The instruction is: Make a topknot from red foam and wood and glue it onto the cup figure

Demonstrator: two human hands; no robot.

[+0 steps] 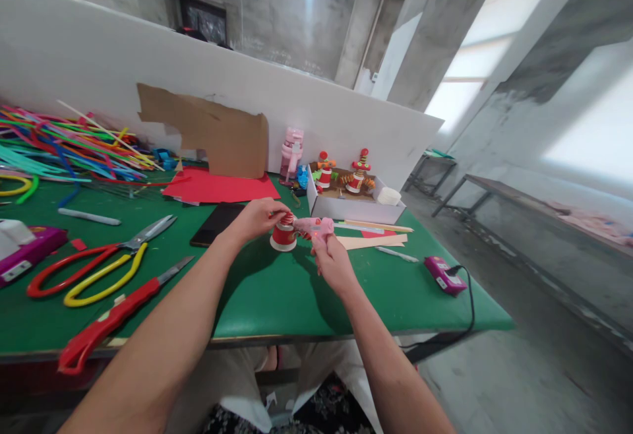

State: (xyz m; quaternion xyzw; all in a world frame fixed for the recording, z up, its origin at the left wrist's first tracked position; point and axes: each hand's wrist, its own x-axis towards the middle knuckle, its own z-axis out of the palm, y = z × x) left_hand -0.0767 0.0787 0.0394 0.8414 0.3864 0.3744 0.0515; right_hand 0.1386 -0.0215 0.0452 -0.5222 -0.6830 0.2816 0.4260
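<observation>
A small red paper-cup figure (pixel 283 237) with a white rim stands upright on the green table in front of me. My left hand (pixel 258 217) reaches in from its left, with thumb and fingers closed around its striped top. My right hand (pixel 332 259) is wrapped around the handle of a pink glue gun (pixel 316 225). The gun lies level, its nozzle pointing left at the upper side of the figure. Whether the nozzle touches it I cannot tell. Coiled strips show beneath the nozzle, beside the figure.
Behind stands a white box (pixel 356 208) with two similar figures. Red paper (pixel 222 186), a pink bottle (pixel 293 150) and a black tablet (pixel 210 226) lie around. Scissors (pixel 133 244), a red-handled knife (pixel 123 302) and colourful pipe cleaners (pixel 74 144) are left; a purple power strip (pixel 445 276) is right.
</observation>
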